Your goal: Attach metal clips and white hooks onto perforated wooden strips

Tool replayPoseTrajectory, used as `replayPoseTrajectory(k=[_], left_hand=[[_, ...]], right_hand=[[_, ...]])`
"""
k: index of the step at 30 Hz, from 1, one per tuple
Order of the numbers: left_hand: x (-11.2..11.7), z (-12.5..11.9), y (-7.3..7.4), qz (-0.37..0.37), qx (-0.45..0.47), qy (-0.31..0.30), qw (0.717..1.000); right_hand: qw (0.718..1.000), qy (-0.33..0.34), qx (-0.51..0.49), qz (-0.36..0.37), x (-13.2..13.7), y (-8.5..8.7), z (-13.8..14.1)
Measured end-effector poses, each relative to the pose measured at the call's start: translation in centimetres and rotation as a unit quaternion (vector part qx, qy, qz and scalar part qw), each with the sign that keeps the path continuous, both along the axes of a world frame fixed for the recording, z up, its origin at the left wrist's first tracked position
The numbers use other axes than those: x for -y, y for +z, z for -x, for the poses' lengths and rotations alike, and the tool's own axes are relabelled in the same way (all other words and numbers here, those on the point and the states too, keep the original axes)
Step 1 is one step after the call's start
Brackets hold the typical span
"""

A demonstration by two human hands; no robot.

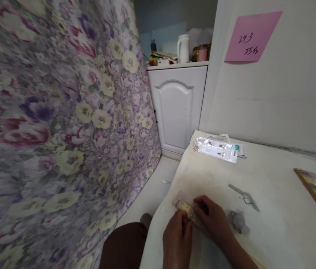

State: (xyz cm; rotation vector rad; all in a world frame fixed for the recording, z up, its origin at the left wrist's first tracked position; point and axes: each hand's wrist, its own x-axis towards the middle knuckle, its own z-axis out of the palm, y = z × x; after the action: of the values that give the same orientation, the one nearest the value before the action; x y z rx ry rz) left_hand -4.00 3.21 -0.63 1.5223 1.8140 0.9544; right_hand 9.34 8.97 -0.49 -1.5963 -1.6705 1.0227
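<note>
A narrow cream-coloured card strip (185, 206) with small dark holes and tiny shiny pieces lies at the table's near left edge, between my hands. My left hand (177, 233) pinches its near edge with fingers closed. My right hand (212, 218) is curled over the right part of the strip, fingers bent and pressed to it; what sits under those fingertips is hidden. Right of my right hand are a grey, fuzzy-looking small ball (237, 220) and a flat grey strip (235, 188) with a shiny metal loop on it.
A clear blister pack (216, 149) with small metal pieces lies at the table's far left. Brown-edged racks (312, 190) of small cards stand at right. A floral curtain (90, 112) hangs on the left, and a white cupboard (179, 108) stands behind. A pink note (253, 37) is on the wall.
</note>
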Motion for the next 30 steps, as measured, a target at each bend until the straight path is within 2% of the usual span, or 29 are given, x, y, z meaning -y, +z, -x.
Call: replayPoseTrajectory(k=[4,13,30], left_hand=[[0.0,-0.2,0.0,-0.012,0.002,0.012,1.000],[0.1,-0.2,1.4,0.009,0.016,0.005,1.000],[0.0,-0.2,1.2,-0.011,0.023,0.008,1.000]], right_hand=[[1.000,0.000,0.005,-0.001,0.1,0.3,-0.1],[1.000,-0.004,-0.003,-0.008,-0.1,0.1,-0.1],[1.000,-0.013,-0.015,-0.015,0.1,0.2,-0.1]])
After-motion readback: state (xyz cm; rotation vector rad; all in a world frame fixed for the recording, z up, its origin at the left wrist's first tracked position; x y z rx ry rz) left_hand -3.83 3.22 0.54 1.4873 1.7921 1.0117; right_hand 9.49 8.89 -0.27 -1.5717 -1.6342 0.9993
